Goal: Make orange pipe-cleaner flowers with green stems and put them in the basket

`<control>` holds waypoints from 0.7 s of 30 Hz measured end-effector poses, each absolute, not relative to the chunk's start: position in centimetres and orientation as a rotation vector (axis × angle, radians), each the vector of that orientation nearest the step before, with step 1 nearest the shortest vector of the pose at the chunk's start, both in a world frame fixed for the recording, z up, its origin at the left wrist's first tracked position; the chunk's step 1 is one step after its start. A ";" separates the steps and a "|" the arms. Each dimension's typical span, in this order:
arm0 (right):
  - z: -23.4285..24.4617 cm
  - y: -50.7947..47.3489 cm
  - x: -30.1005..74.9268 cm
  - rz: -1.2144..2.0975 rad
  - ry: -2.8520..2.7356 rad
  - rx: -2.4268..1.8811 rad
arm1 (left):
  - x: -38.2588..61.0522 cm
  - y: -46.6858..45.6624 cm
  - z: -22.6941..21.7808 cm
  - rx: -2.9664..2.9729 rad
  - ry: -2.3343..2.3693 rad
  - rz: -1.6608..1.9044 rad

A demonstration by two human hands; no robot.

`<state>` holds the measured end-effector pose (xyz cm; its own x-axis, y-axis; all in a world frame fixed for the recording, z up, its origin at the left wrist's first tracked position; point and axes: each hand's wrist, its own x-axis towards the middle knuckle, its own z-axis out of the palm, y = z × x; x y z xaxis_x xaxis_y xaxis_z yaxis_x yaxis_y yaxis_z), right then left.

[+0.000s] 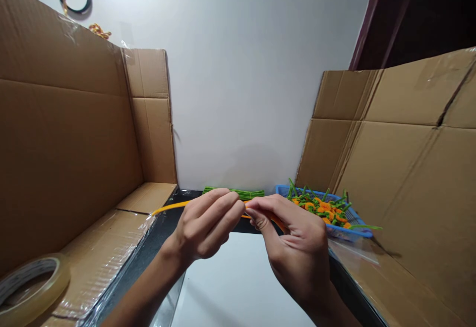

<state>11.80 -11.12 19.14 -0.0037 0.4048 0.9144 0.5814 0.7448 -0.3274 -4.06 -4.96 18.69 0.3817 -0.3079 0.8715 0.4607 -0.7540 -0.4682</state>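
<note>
Both my hands meet at the centre, pinching one long orange pipe cleaner (169, 208). My left hand (206, 225) has its fingers closed round the strand, whose free end sticks out to the left. My right hand (295, 247) pinches the same strand at its fingertips, right against the left fingertips. Behind the hands lies a bundle of green pipe cleaners (234, 191). A blue basket (357, 228) to the right holds several orange-and-green twisted pieces (325, 208).
Tall cardboard walls stand at the left (67, 129) and right (405, 143), with a white wall behind. A roll of clear tape (29, 285) lies at the bottom left on plastic-covered cardboard. A white sheet (238, 282) covers the dark table under my hands.
</note>
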 end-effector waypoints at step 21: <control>19.2 -10.8 12.9 -0.804 -1.754 -0.722 | -4.3 -4.9 19.1 -2.017 -0.193 -1.320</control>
